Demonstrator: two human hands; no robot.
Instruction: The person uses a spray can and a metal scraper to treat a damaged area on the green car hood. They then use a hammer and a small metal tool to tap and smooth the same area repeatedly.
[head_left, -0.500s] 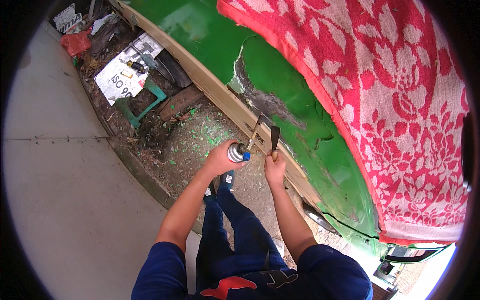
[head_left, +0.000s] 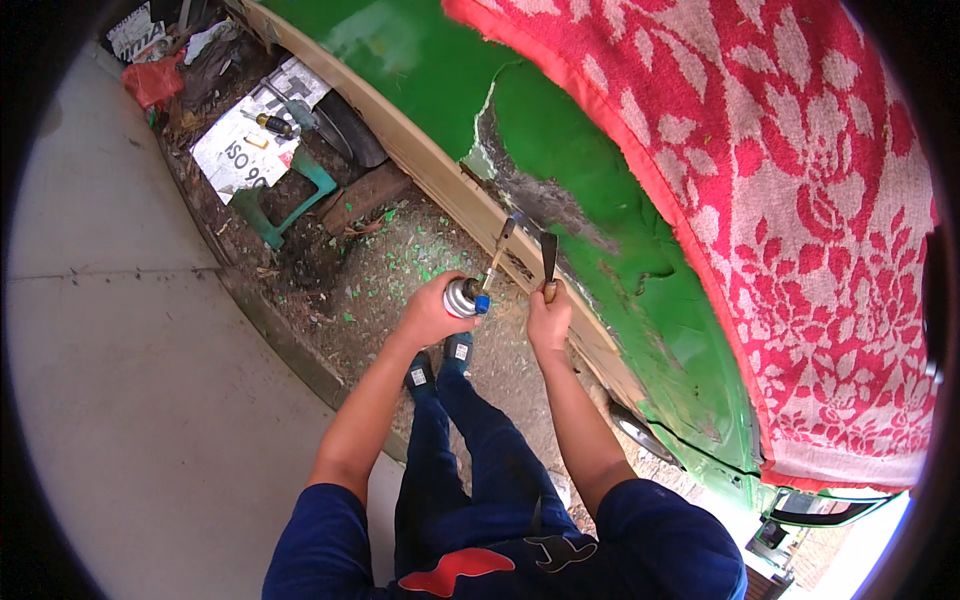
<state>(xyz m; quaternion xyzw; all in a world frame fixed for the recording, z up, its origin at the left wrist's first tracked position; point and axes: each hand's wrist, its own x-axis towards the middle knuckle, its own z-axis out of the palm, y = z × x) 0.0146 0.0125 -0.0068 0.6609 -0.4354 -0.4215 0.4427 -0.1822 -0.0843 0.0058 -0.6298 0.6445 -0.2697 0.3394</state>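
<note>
My left hand (head_left: 431, 312) is closed around a gas blowtorch (head_left: 463, 298), a canister with a blue knob and a thin brass pipe. The torch's nozzle (head_left: 507, 228) points up toward the tan lower strip (head_left: 450, 186) of a green car body (head_left: 420, 100). Closed on the wooden handle of a scraper (head_left: 549, 258), my right hand (head_left: 549, 320) is just right of the torch, the dark blade upward and turned edge-on. Beyond both tools lies a patch of bared grey metal (head_left: 550, 208) with lifted, peeling paint along its edge. Whether the blade touches the panel I cannot tell.
A red and white floral towel (head_left: 760, 180) covers the car's upper right. At left stand a green stool (head_left: 310, 190), a white printed board (head_left: 235, 150) with a screwdriver (head_left: 272, 124), and a wheel (head_left: 350, 130). Paint flakes litter the ground (head_left: 400, 250) beside a pale wall (head_left: 110, 380).
The torch in my left hand has shifted slightly left, its nozzle drawing a little away from the bared patch. The scraper in my right hand has moved slightly down and left.
</note>
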